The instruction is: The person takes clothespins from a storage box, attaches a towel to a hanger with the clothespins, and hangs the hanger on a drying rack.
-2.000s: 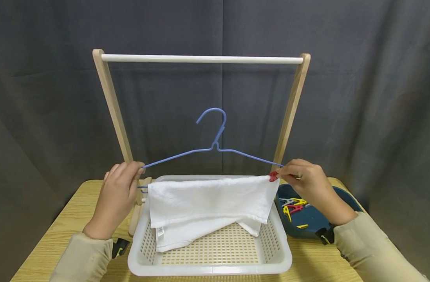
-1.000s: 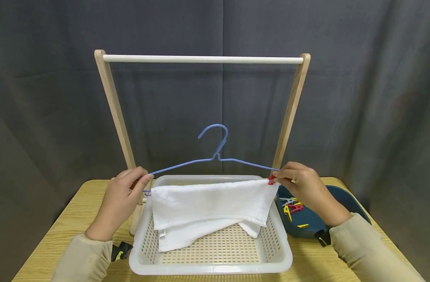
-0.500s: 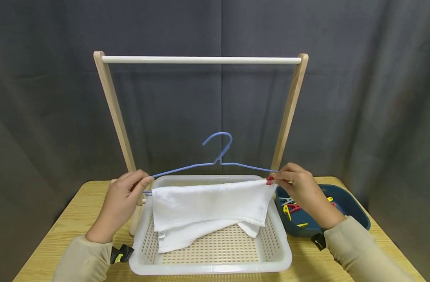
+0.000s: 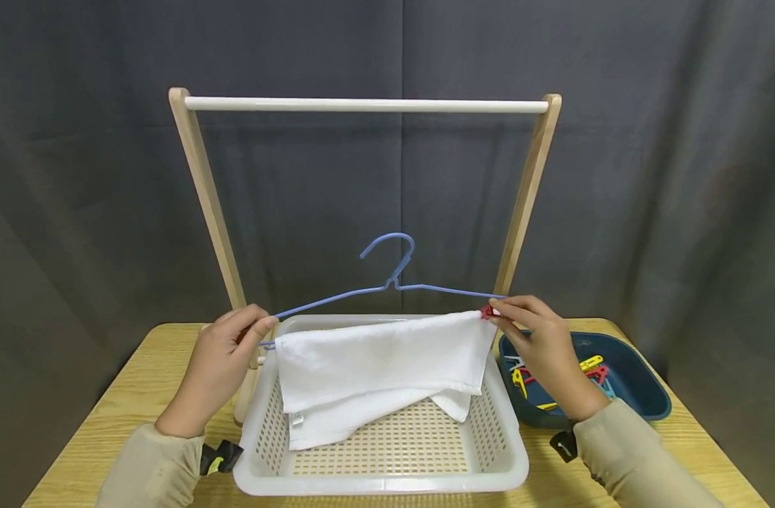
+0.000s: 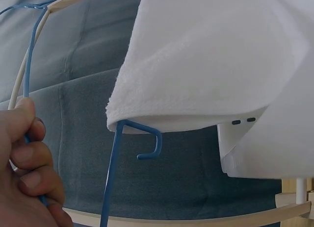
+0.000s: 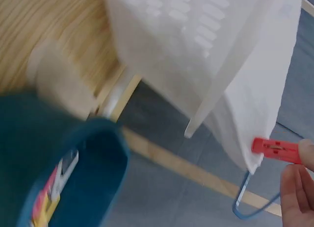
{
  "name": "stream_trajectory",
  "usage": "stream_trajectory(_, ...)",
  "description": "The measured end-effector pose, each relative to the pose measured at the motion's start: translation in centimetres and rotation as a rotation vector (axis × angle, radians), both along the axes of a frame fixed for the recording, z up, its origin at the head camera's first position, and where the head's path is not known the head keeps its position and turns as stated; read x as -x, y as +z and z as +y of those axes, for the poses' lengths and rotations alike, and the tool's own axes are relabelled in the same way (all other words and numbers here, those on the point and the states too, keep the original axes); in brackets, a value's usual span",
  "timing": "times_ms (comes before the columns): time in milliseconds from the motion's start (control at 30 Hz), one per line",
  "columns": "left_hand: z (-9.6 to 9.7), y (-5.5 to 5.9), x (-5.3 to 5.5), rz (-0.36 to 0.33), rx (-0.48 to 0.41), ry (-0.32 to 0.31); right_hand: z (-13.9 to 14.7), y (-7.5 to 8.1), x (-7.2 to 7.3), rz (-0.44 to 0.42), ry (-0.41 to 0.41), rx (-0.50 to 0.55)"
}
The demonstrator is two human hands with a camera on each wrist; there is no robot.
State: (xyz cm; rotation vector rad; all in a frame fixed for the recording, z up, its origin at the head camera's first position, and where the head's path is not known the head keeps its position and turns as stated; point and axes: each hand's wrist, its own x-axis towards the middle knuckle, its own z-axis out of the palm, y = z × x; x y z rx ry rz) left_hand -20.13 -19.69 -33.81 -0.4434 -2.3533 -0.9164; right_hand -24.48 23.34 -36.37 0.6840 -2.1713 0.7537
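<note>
A blue wire clothes hanger is held up over the basket, tilted, its hook at the top. My left hand grips its left arm; the left wrist view shows fingers curled round the wire. A white towel hangs folded over the lower bar, its lower part inside the basket. At the towel's upper right corner sits a red clothespin. My right hand pinches it between thumb and fingers. In the right wrist view the red clothespin has its jaw end on the towel edge, near the hanger's bent end.
Below the towel stands a white perforated basket. A dark blue bin with several coloured clothespins is at the right, under my right forearm. Behind rises a wooden rack with a white rail on the wooden table.
The hanger came down a little, then rose slightly in the last half second. The towel's right corner lifted with my right hand, and the clothespin turned to lie more sideways.
</note>
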Motion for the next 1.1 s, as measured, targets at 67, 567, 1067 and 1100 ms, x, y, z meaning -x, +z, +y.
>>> stream_trajectory(67, 0.0, -0.03, -0.05, -0.01, -0.003, 0.003, -0.27, -0.08, 0.02, -0.024, -0.006, 0.074)
stream_trajectory(567, 0.01, -0.06, -0.17, -0.051, -0.022, 0.02, -0.48, -0.55, 0.1, -0.304, -0.025, 0.417)
stream_trajectory(1067, -0.04, 0.04, -0.27, -0.109, -0.049, -0.003, -0.47, -0.91, 0.27, -0.398, -0.041, 0.601)
stream_trajectory(1100, -0.04, 0.05, -0.24, -0.108, -0.047, -0.004, -0.52, -0.95, 0.26, -0.39, -0.03, 0.622)
